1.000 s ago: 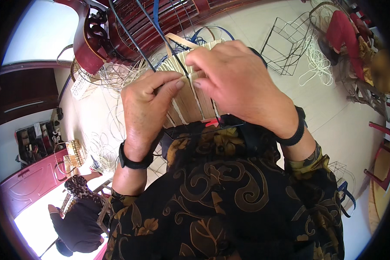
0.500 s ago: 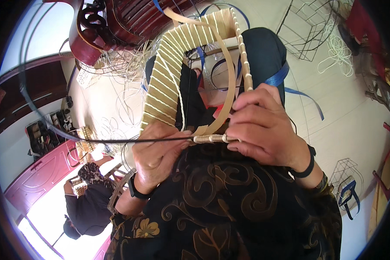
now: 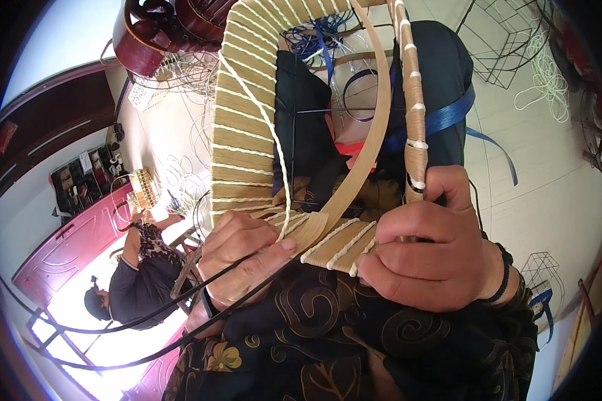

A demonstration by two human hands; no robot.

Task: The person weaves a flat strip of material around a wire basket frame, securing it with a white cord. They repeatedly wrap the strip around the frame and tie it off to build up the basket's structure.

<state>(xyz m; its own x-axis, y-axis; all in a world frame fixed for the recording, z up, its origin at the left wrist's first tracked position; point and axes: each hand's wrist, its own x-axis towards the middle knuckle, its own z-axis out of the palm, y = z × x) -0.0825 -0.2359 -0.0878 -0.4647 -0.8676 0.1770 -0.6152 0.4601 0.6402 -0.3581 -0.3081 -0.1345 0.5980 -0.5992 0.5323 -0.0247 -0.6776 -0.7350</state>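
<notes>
A rectangular basket frame, wrapped in tan flat strip with white twisted cord across it, lies over my lap. My left hand is closed on its near left corner, thumb and fingers pressed at the wrapping. Into those fingers runs a slack length of white cord. A long loose tan strip arcs down from the far side and ends beside my left fingertips. My right hand grips the near right corner, its fingertips hidden behind the frame. Dark thin strands extend leftward from beside my left hand.
Blue strap lies around my right knee. Bare wire frames and a tangle of pale cord are on the floor at far right. A dark red carved chair stands far left. Another person sits at the left.
The frame has tilted and come nearer, so the near side's wrapped face shows. My right hand has moved right and down. The dark strands at left have swung lower.
</notes>
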